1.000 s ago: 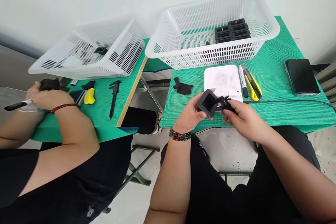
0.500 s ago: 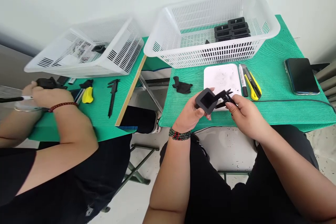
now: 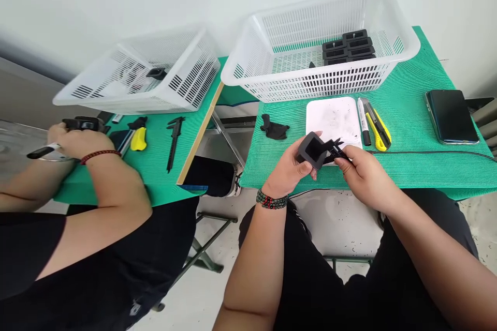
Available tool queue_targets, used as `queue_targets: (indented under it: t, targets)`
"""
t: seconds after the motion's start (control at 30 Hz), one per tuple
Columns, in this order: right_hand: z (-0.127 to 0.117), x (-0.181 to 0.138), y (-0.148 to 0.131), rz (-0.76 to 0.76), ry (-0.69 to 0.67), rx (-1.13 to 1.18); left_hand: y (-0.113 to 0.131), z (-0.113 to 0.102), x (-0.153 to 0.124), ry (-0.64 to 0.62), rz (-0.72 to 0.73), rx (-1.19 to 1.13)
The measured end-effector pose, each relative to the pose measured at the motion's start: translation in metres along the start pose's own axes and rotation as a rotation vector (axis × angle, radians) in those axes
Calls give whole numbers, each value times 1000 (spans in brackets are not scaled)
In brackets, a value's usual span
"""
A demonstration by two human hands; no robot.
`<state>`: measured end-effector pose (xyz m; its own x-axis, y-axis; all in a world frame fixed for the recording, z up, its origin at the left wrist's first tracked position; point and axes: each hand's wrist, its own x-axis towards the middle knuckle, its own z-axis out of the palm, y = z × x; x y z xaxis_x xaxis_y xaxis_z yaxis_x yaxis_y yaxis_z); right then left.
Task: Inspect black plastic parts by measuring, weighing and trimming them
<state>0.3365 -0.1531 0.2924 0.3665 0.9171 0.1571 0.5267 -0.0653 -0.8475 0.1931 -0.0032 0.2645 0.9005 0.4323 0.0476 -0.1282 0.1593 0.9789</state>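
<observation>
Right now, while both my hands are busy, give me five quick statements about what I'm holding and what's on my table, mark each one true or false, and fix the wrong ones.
1. Your left hand holds a hollow black rectangular block. True.
2. Your right hand is empty. False: it holds a black caliper.
3. The white marker with a black cap lies between the flat white square slab and the yellow utility knife. True.
4. The dark glossy smartphone lies left of the slab. False: it lies to the right, beyond the knife.
5. The white perforated plastic basket behind the slab holds several black blocks. True.
</observation>
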Motion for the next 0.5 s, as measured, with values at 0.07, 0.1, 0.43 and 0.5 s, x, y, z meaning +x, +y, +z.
queue_targets:
  t: [0.07,0.1,0.43,0.5]
  targets:
    - [4,0,-1,0,-22,6,-1,2,0,22,-6,3]
    - [6,-1,-2,0,-25,5,-1,3,0,36,-9,7]
    - [12,0,-4,-13,45,11,0,4,0,68,19,7]
    - [14,0,-4,-8,75,18,0,4,-1,67,33,-7]
